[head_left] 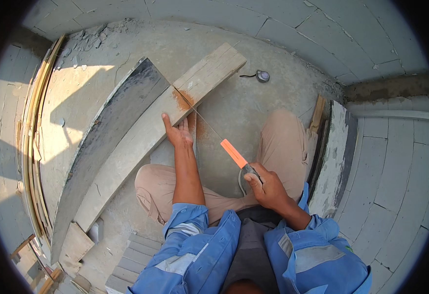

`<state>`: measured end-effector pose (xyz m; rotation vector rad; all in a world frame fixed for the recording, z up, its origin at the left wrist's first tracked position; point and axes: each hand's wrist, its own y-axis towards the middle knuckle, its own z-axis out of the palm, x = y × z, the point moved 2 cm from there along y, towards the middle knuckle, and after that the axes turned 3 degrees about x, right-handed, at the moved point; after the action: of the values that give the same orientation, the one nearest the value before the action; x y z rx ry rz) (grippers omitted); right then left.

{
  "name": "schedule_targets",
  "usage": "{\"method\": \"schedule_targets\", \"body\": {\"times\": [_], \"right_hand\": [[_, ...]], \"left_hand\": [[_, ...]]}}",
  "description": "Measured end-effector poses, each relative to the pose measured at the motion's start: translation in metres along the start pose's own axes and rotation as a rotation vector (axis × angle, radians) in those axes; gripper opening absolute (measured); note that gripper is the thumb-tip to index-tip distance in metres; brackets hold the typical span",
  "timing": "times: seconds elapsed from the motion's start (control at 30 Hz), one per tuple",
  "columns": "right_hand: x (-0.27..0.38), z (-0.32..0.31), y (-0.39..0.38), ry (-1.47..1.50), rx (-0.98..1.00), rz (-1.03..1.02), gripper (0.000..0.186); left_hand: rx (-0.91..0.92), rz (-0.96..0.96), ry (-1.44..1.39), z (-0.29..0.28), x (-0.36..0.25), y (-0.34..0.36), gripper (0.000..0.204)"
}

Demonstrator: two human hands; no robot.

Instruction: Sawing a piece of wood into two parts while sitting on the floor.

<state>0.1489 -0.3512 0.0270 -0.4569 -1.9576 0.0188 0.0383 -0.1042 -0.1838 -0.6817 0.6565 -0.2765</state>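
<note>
A long, thick, greyish wooden beam (146, 125) lies slantwise before me, from lower left to upper right. My left hand (181, 134) grips its near edge, thumb up against the beam and the other fingers partly hidden at its underside. In my right hand (271, 188) is the dark handle of a handsaw (234, 153) with an orange section. The saw's thin blade, seen edge-on, crosses the beam just beyond my left hand. Reddish sawdust (183, 99) is heaped around the blade on the beam, and more lies on the floor below.
A dark-faced board (114, 117) lies alongside the beam. Beyond it rests a tape measure (262, 76). Long wooden strips (34, 132) line the left wall; whitish and dark boards (329, 161) lean at right. Grey blocks (133, 259) are stacked near my left elbow.
</note>
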Motion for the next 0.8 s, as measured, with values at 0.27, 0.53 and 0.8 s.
{"method": "schedule_targets", "body": {"times": [0.27,0.53,0.8], "right_hand": [[-0.032,0.058,0.183,-0.096,-0.128,-0.008,0.039],[-0.004,0.008,0.012,-0.015,0.007,0.069,0.037],[-0.037,0.055,0.18,-0.085,-0.12,-0.004,0.04]], "left_hand": [[0.042,-0.082,0.003,0.008,0.016,0.001,0.067],[0.007,-0.005,-0.018,0.007,0.002,-0.004,0.071],[0.022,-0.084,0.013,0.012,0.021,0.0,0.069]]}}
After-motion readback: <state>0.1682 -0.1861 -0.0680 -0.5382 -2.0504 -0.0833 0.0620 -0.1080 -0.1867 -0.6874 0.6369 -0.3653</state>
